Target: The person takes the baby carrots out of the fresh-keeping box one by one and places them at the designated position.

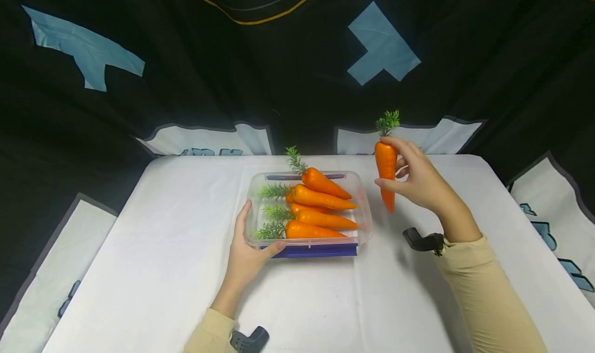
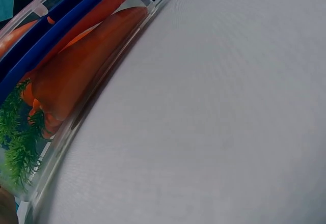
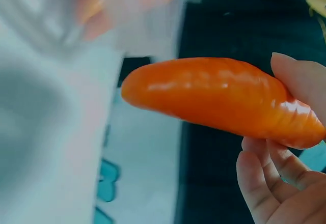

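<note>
A toy carrot (image 1: pixel 385 162) with a green leafy top hangs upright, tip down, to the right of a clear plastic food container (image 1: pixel 364 208). My right hand (image 1: pixel 420 177) holds this carrot between thumb and fingers, above the table. The right wrist view shows the same carrot (image 3: pixel 204 94) close up. Several other carrots (image 1: pixel 321 218) lie in the container, leaves to the left; the topmost one (image 1: pixel 323 182) has its leaves over the back rim. My left hand (image 1: pixel 247 252) grips the container's front left corner, thumb on the front rim and fingers along the left side.
A white cloth-covered table (image 1: pixel 176 229) lies beneath everything. A blue clip flap (image 1: pixel 321 250) runs along the container's front. Behind the table hangs a black curtain (image 1: pixel 279 74) with light blue patches. Dark devices are strapped at both wrists.
</note>
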The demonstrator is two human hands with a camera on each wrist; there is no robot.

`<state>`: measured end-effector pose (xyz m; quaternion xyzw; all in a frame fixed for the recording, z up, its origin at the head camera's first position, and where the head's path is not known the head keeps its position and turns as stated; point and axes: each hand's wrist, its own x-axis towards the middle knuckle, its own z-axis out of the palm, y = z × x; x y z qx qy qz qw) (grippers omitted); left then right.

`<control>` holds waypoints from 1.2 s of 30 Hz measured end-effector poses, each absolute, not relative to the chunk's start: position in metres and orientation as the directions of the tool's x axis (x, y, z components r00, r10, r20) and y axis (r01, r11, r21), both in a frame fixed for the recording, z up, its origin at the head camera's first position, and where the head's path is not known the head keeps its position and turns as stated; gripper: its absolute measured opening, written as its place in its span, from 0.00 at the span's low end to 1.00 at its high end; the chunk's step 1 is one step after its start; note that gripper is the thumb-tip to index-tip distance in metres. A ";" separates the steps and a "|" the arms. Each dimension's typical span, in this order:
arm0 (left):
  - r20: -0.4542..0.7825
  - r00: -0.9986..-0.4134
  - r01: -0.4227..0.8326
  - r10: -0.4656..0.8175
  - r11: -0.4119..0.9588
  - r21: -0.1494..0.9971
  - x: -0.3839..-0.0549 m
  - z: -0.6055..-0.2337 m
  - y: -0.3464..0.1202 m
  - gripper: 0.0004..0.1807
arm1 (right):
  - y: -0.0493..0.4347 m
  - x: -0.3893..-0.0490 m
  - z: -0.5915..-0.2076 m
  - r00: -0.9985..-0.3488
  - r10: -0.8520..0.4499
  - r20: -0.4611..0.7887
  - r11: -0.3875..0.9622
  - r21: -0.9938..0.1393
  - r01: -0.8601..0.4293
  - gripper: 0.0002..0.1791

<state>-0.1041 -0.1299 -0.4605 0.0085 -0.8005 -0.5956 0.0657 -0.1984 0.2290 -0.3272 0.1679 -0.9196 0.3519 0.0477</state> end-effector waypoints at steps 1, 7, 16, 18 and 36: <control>0.095 -0.992 0.066 -0.089 0.279 0.958 -0.104 -0.461 -0.130 0.63 | 0.231 -0.200 -0.331 -0.944 -0.270 0.189 0.699 -0.636 -0.327 0.47; 0.094 -0.992 0.071 -0.081 0.257 0.964 -0.103 -0.462 -0.131 0.62 | 0.238 -0.215 -0.360 -0.958 -0.260 0.124 0.685 -0.675 -0.274 0.48; 0.099 -0.991 0.070 -0.091 0.283 0.956 -0.103 -0.464 -0.132 0.62 | 0.250 -0.230 -0.390 -0.956 -0.283 0.076 0.653 -0.715 -0.250 0.50; 0.099 -0.991 0.070 -0.088 0.283 0.956 -0.103 -0.464 -0.132 0.62 | 0.253 -0.231 -0.393 -0.958 -0.281 0.054 0.659 -0.715 -0.233 0.50; 0.113 -0.991 0.090 -0.073 0.262 0.961 -0.104 -0.464 -0.132 0.62 | 0.253 -0.245 -0.409 -0.967 -0.237 -0.093 0.730 -0.674 -0.114 0.53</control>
